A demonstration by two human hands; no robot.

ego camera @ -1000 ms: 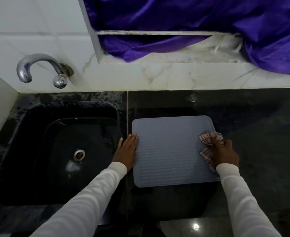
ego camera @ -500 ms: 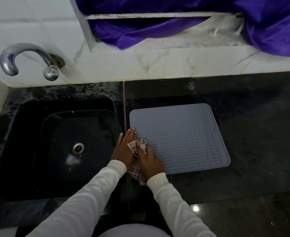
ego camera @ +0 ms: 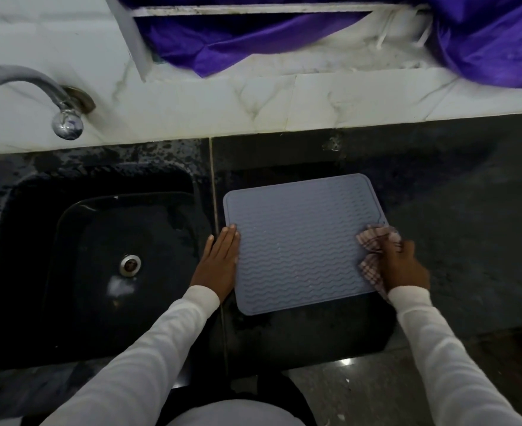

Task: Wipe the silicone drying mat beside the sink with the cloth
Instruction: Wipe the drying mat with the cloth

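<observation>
A grey-blue silicone drying mat [ego camera: 302, 241] with wavy ridges lies flat on the black counter, just right of the sink. My left hand [ego camera: 219, 259] rests flat with straight fingers on the mat's left edge. At the mat's right edge, my right hand [ego camera: 402, 264] grips a bunched checked cloth [ego camera: 373, 244] and presses it onto the mat. Part of the cloth hangs below my right palm.
A black sink [ego camera: 100, 259] with a metal drain [ego camera: 129, 265] sits on the left. A chrome tap [ego camera: 32, 96] juts from the white marble wall above it. Purple fabric [ego camera: 284, 41] hangs over the ledge behind. Dark counter [ego camera: 453, 226] stretches right of the mat.
My right hand swept the cloth from the mat's left edge, beside my left hand, across to the right edge. My left hand stayed on the left edge.
</observation>
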